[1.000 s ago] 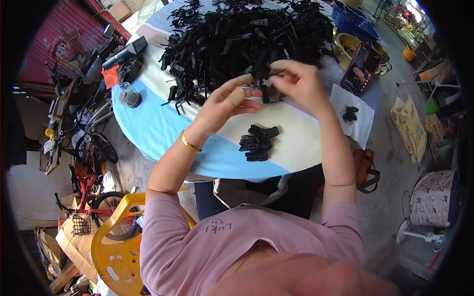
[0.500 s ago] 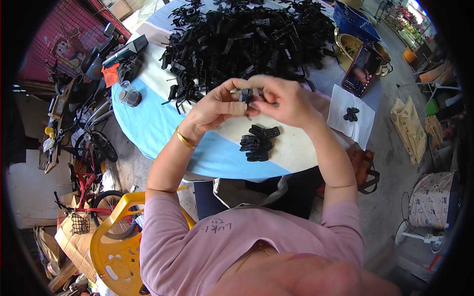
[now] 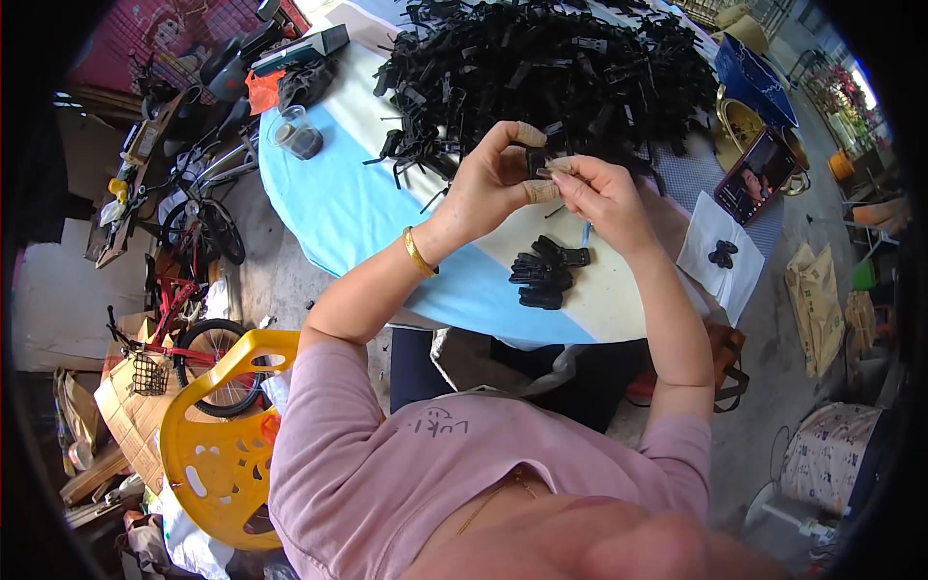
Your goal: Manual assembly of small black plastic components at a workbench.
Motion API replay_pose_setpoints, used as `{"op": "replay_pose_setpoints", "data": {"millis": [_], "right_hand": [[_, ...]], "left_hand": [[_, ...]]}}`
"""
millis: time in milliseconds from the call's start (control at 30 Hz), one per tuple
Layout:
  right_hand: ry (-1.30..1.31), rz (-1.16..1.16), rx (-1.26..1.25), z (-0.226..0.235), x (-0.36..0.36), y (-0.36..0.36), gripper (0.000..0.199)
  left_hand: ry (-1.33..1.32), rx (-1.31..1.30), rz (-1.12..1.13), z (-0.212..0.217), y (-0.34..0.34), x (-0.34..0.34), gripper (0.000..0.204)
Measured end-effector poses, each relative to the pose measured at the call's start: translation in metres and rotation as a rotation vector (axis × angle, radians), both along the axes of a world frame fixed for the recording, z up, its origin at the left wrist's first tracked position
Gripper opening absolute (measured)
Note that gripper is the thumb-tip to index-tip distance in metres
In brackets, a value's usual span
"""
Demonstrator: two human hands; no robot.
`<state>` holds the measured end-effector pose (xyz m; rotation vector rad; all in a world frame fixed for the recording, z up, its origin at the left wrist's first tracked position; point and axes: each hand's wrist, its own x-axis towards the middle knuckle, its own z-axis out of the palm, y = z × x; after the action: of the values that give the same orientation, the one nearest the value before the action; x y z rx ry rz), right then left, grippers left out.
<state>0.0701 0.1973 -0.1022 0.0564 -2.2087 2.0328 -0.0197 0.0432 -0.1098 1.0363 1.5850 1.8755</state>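
Above the table, my left hand (image 3: 486, 190) pinches a small black plastic piece (image 3: 536, 162) between thumb and forefinger, both wrapped in tan tape. Close on its right, my right hand (image 3: 607, 201) has its thumb and forefinger pressed together at the edge of that piece. What those fingertips grip is too small to name. A thin light-blue strip (image 3: 586, 232) shows just below the right hand. Nearer to me lies a little stack of black plastic clips (image 3: 543, 275). Beyond my hands spreads a large heap of similar black parts (image 3: 541, 82), some with thin tails.
The table has a blue and cream cloth (image 3: 338, 217). On it are a cup of dark liquid (image 3: 298, 135), a phone (image 3: 757, 179) leaning on a brass-coloured pot (image 3: 739, 121), and white paper (image 3: 710, 266) holding black pieces. A yellow chair (image 3: 208, 454) stands at left.
The view has shifted, so the table things appear farther right. My hands have drawn slightly apart, and the black piece now shows in my left fingers. The phone's screen picture has changed.
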Motion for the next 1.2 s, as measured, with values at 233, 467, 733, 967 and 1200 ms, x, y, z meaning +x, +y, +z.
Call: {"op": "replay_pose_setpoints", "data": {"millis": [233,467,733,967,1200], "right_hand": [[-0.068,-0.041,-0.102,0.0,0.001,-0.001,0.015],[-0.036,-0.069,-0.067,-0.002,-0.001,-0.011,0.015],[0.103,-0.107,-0.061,-0.005,-0.003,0.002,0.015],[0.246,-0.204,0.308,-0.008,-0.001,-0.001,0.024],[0.344,-0.302,0.154,-0.006,-0.002,0.007,0.017]], "left_hand": [[0.131,-0.016,0.038,0.001,0.002,0.005,0.044],[0.055,0.031,0.071,-0.005,-0.002,0.006,0.021],[0.382,-0.011,0.259,-0.008,0.01,0.012,0.039],[0.681,-0.137,0.306,0.0,0.006,0.022,0.061],[0.831,-0.065,0.288,0.003,0.001,0.009,0.057]]}}
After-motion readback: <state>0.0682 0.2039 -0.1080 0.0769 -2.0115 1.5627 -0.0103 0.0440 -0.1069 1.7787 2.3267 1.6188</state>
